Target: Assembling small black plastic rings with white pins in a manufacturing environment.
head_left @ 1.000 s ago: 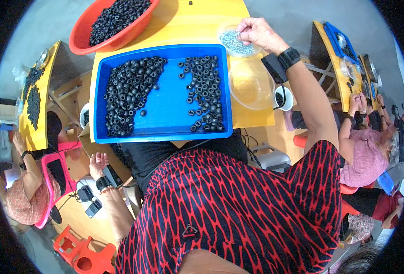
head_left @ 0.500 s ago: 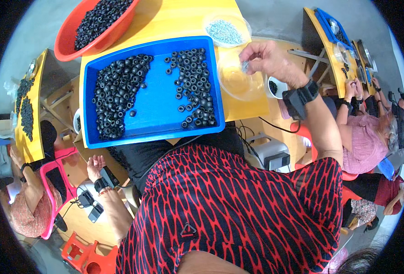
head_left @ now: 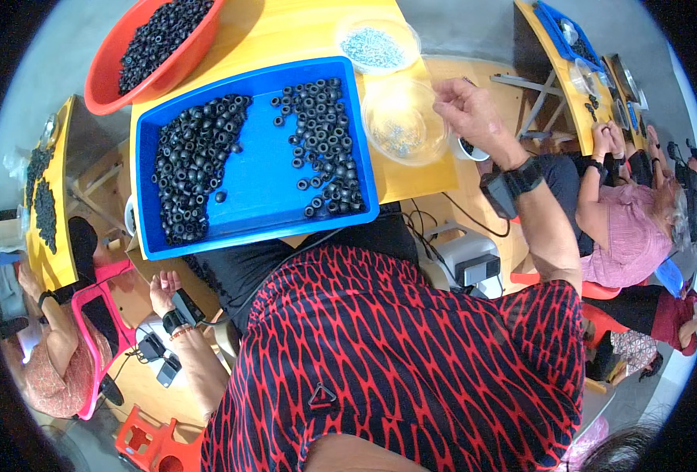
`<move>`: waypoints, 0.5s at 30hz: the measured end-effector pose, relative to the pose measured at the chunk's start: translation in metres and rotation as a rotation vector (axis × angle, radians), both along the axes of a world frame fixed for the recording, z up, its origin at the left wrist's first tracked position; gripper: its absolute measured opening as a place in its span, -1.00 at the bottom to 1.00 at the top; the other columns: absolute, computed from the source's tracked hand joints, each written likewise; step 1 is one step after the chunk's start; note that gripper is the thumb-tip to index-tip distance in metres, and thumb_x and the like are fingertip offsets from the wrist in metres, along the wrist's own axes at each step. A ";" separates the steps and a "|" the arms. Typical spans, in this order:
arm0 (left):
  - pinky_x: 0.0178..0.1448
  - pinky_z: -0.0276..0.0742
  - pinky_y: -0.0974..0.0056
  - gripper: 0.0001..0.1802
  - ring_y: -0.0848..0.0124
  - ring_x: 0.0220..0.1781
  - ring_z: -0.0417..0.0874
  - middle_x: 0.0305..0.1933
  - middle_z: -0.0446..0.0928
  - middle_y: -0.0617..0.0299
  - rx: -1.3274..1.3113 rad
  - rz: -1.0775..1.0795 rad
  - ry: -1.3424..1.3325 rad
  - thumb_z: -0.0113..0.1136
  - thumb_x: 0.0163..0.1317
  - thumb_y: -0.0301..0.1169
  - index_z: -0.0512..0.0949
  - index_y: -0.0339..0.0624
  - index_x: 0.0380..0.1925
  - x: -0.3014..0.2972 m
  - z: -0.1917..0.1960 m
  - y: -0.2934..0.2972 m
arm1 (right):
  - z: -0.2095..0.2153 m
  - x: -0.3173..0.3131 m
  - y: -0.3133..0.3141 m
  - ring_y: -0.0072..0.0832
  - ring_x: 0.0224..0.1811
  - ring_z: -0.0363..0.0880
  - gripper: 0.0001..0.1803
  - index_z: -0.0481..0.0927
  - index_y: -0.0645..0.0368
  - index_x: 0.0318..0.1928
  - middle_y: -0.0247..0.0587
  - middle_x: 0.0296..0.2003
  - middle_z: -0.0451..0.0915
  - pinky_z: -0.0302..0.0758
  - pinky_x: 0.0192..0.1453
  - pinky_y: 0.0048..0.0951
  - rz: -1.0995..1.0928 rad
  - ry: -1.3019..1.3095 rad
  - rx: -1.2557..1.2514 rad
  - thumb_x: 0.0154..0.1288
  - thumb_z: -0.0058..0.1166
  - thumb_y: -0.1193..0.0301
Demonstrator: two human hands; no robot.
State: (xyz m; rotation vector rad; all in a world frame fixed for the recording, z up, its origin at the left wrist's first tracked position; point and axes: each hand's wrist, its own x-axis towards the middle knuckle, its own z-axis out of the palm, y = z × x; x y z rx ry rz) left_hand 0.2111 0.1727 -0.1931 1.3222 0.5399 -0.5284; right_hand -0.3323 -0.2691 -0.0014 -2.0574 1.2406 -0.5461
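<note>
My right hand [head_left: 474, 118] hovers at the right rim of a clear round plastic bowl [head_left: 422, 154], its fingers bent together. Whatever may be between the fingertips is hidden. Inside this bowl lies a small scatter of tiny pale blue pieces [head_left: 399, 140]. A second clear bowl [head_left: 413, 46], just beyond it, holds many more of them. Down by my lap, left of the table, my left hand [head_left: 164, 293] hangs with fingers loosely apart, holding nothing. A blue tray [head_left: 246, 224] before me carries black ring-like beads [head_left: 199, 161] in two groups, with bare blue between.
An orange-red basin [head_left: 100, 90] of black beads stands at the far left of the yellow table [head_left: 285, 35]. A white cup [head_left: 474, 153] sits by the table's right side. Cables [head_left: 474, 212] hang below. Other people work at tables on both sides.
My right hand has moved right and down from over the near clear bowl. Pale blue pieces, earlier pinched in its fingers, now lie in that bowl. My left hand stays by my lap.
</note>
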 end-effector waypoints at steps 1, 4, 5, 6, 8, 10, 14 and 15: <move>-0.01 0.73 0.13 -0.77 0.23 -0.18 0.63 -0.16 0.56 0.12 0.003 -0.012 -0.004 0.13 0.37 -0.32 0.39 -0.20 -0.11 -0.001 0.000 -0.001 | -0.006 0.000 0.002 -0.59 -0.46 0.55 -0.72 0.58 0.35 -0.02 -0.27 -0.40 0.61 0.50 -0.38 -0.53 -0.040 -0.107 0.155 0.31 0.10 0.46; -0.01 0.73 0.13 -0.76 0.23 -0.17 0.62 -0.17 0.56 0.12 0.004 -0.025 -0.017 0.14 0.36 -0.32 0.39 -0.20 -0.11 -0.003 -0.001 -0.008 | -0.012 0.003 0.004 -0.62 -0.51 0.54 -0.72 0.57 0.39 -0.03 -0.28 -0.40 0.61 0.49 -0.44 -0.54 -0.043 -0.161 0.120 0.33 0.10 0.46; -0.01 0.73 0.13 -0.76 0.23 -0.17 0.62 -0.17 0.56 0.12 0.005 -0.026 -0.017 0.14 0.36 -0.32 0.39 -0.20 -0.11 -0.004 0.000 -0.009 | -0.012 0.003 0.005 -0.62 -0.51 0.54 -0.72 0.57 0.39 -0.03 -0.28 -0.40 0.61 0.49 -0.44 -0.54 -0.044 -0.161 0.121 0.33 0.10 0.46; -0.01 0.73 0.14 -0.76 0.23 -0.16 0.62 -0.16 0.56 0.12 0.007 -0.021 -0.028 0.14 0.36 -0.32 0.39 -0.21 -0.11 -0.007 0.004 -0.013 | -0.012 0.003 0.004 -0.63 -0.52 0.53 -0.72 0.57 0.39 -0.02 -0.29 -0.40 0.61 0.48 -0.46 -0.56 -0.073 -0.178 0.129 0.33 0.10 0.47; -0.01 0.73 0.14 -0.75 0.24 -0.15 0.61 -0.16 0.55 0.11 0.009 -0.023 -0.036 0.15 0.36 -0.32 0.38 -0.21 -0.11 -0.010 0.007 -0.018 | -0.008 -0.001 0.001 -0.64 -0.53 0.53 -0.73 0.57 0.38 -0.02 -0.30 -0.41 0.61 0.48 -0.49 -0.57 -0.110 -0.193 0.137 0.32 0.10 0.49; 0.00 0.72 0.14 -0.74 0.26 -0.15 0.60 -0.14 0.53 0.11 -0.025 -0.023 -0.044 0.14 0.36 -0.33 0.39 -0.22 -0.09 -0.007 0.006 -0.014 | -0.001 -0.009 -0.007 -0.67 -0.55 0.52 -0.77 0.60 0.35 -0.06 -0.31 -0.45 0.61 0.48 -0.51 -0.58 -0.098 -0.344 0.209 0.32 0.11 0.50; 0.01 0.70 0.14 -0.73 0.28 -0.14 0.59 -0.11 0.52 0.12 -0.021 -0.119 -0.032 0.13 0.37 -0.32 0.38 -0.22 -0.06 0.009 -0.002 -0.004 | 0.009 -0.025 -0.015 -0.68 -0.57 0.51 -0.82 0.63 0.31 -0.13 -0.33 -0.50 0.60 0.46 -0.52 -0.59 -0.189 -0.336 0.109 0.33 0.12 0.48; 0.04 0.68 0.13 -0.73 0.28 -0.13 0.58 -0.11 0.51 0.14 -0.038 -0.115 -0.014 0.12 0.37 -0.31 0.38 -0.21 -0.06 0.014 -0.005 -0.005 | 0.011 -0.027 -0.011 -0.69 -0.55 0.50 -0.82 0.62 0.33 -0.12 -0.34 -0.49 0.59 0.45 -0.50 -0.62 -0.174 -0.296 0.126 0.31 0.12 0.51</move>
